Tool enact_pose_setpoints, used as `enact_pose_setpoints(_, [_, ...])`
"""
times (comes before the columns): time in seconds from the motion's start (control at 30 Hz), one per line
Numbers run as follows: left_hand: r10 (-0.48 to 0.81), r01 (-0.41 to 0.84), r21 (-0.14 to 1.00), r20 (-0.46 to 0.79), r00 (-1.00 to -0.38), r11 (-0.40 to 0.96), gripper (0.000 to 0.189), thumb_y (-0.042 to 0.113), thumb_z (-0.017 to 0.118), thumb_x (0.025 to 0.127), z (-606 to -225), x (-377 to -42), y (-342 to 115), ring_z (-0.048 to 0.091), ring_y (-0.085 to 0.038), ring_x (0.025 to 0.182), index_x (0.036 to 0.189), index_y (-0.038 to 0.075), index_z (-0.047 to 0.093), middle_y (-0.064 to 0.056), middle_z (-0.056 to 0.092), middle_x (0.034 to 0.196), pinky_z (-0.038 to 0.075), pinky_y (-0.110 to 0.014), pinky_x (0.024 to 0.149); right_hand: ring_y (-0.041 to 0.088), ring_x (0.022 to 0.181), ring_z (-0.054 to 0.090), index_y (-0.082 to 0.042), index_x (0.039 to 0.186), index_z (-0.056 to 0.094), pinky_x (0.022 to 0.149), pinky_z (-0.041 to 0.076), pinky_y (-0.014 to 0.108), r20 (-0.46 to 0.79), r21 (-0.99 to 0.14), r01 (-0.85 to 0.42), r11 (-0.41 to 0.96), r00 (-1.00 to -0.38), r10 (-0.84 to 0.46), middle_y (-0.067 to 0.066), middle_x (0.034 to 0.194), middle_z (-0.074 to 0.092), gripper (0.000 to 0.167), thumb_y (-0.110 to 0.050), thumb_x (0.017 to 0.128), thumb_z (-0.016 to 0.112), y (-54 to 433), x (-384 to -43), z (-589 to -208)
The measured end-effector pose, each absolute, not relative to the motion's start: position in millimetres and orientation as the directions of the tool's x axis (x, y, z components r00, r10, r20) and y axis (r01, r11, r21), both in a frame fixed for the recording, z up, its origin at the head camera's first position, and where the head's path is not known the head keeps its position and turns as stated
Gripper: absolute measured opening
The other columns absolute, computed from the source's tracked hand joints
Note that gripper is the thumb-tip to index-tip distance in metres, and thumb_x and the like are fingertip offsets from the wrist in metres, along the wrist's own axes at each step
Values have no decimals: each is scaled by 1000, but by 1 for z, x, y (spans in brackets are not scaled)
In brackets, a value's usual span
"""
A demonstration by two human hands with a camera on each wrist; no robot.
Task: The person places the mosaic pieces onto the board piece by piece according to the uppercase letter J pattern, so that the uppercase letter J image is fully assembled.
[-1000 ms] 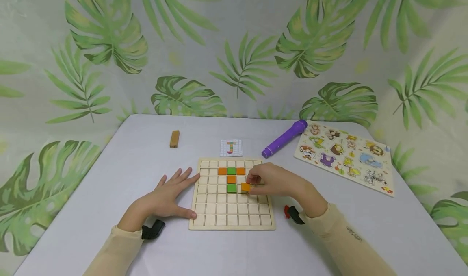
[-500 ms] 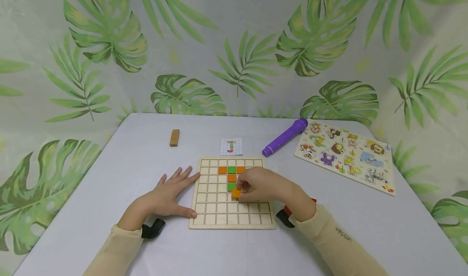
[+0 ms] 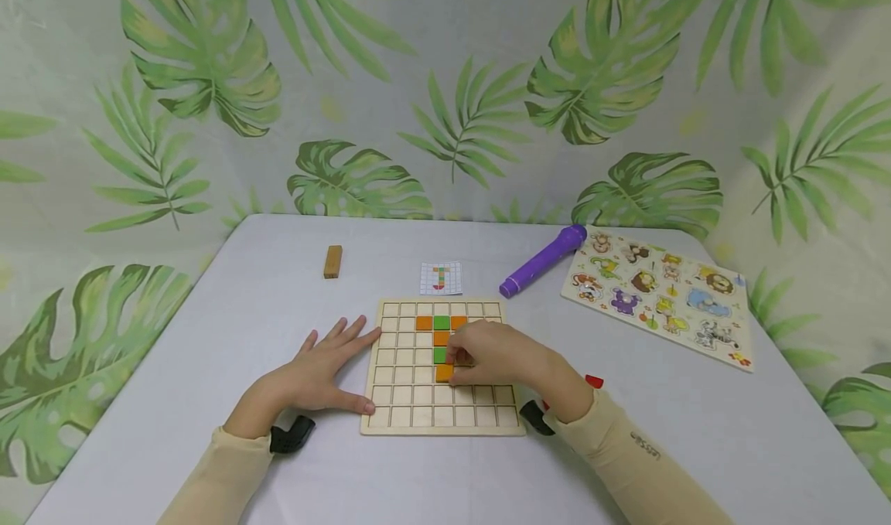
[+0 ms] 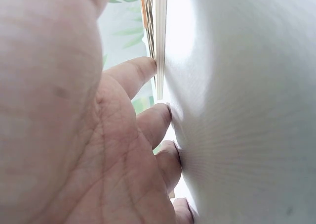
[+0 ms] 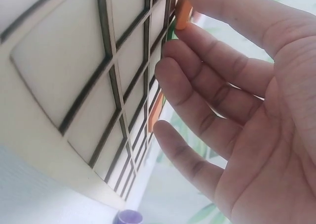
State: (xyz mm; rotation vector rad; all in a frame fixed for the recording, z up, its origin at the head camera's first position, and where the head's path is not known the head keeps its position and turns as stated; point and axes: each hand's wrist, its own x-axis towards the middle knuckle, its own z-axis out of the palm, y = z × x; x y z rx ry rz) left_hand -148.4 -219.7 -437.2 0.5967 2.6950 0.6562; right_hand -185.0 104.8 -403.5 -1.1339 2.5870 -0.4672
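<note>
A leaf-patterned cloth [image 3: 480,192] stands behind the white worktop [image 3: 209,332], where a gridded wooden board [image 3: 401,396] lies. The grip of the right hand [image 3: 494,355] pinches an orange tile [image 3: 443,373] between thumb and forefinger, just nearer than the lower green tile [image 3: 440,355]; whether it is fully seated cannot be told. The grip of the left hand [image 3: 313,374] is spread, thumb and forefinger touching the board's left edge.

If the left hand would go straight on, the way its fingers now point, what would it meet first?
The left hand would most likely meet the wooden grid board; its index finger seems to touch the left edge, though depth is hard to judge.
</note>
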Motion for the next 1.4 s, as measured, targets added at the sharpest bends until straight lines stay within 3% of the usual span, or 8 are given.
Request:
enact_pose_setpoints(0.87, [459,325,484,-190,-868,813,120,67,88,77,-436,-149,-220,6,-47,168,172,26,28,-14,13,182,2,-80,126,8,81,56,-15,104,77,75,49,25,-122,-420,-638,645,-665,-737,-6,89,67,17,-25,92,85,99,-184,-407])
enact_pose_setpoints(1.4, [463,327,491,-185,-867,807,120,67,89,77,-436,-149,-221,6,-48,168,172,25,28,-15,13,182,1,-80,126,6,75,52,-18,93,72,69,45,23,-108,-458,-646,610,-641,-760,-4,83,64,13,-20,93,85,100,-187,-410])
